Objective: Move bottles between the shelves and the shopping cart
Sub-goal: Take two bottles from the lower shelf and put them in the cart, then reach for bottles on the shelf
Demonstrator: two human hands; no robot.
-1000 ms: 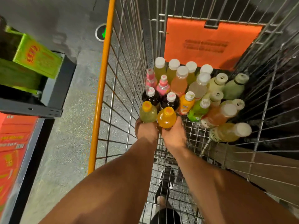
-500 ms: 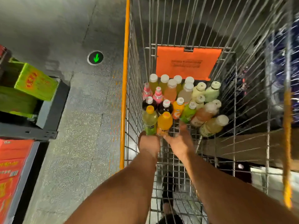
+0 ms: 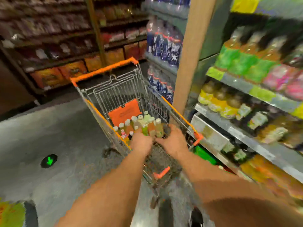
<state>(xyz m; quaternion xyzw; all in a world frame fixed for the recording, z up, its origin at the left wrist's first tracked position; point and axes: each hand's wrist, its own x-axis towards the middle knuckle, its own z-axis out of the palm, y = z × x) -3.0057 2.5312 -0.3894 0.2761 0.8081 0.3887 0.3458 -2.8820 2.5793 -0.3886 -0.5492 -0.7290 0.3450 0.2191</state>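
The wire shopping cart [image 3: 105,69] with orange rims stands ahead of me, beside the drink shelves [image 3: 236,82] on the right. Several bottles [image 3: 139,124] with white, pink and yellow caps stand packed at the far end of the cart's floor, in front of an orange panel [image 3: 124,112]. My left hand [image 3: 141,142] and my right hand [image 3: 173,142] hover close together over the near part of the basket, just short of the bottles. Neither hand holds anything that I can make out. The whole view is smeared by motion.
The right-hand shelves carry green-labelled, yellow and pink bottles. A wooden post [image 3: 188,54] rises by the cart's right side, with blue bottle packs [image 3: 164,46] behind it. Boxed goods [image 3: 72,69] fill the far shelves. A green arrow marker [image 3: 48,161] lies on the grey floor.
Both hands have let go of the yellow-green and orange bottles and pulled back up out of the cart. My head has lifted, so the shelves and the whole cart show.
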